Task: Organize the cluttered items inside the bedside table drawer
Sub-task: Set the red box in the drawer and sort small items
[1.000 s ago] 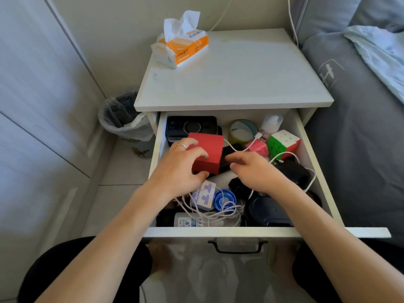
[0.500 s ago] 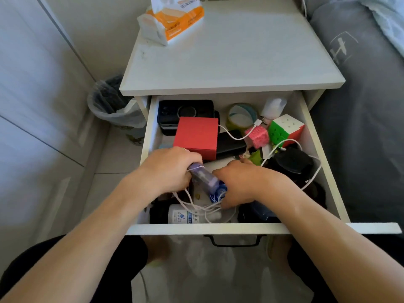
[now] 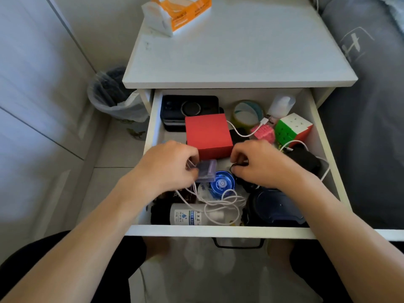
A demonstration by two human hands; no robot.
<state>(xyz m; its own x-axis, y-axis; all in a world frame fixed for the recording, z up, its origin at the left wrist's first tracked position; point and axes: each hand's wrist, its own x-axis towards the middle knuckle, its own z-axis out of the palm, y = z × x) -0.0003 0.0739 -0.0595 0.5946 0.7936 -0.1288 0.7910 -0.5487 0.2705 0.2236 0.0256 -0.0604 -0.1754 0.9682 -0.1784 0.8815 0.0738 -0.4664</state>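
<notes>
Head view looks down into the open drawer [image 3: 153,119], both my hands inside it and a little apart. My left hand [image 3: 168,165] grips a small purple case [image 3: 207,171], fingers curled round it, with white cable [image 3: 220,202] strands caught under them. My right hand [image 3: 260,162] is curled over something small and black at its fingertips (too hidden to name), and I cannot tell whether it truly pinches it. Just beyond both hands sits the red box [image 3: 208,133]. Between my hands and nearer me lies a blue disc [image 3: 222,184]. Past my right hand stand the cube [image 3: 291,129] and a tape roll [image 3: 247,113]. Below my left wrist lies a white bottle [image 3: 188,216].
</notes>
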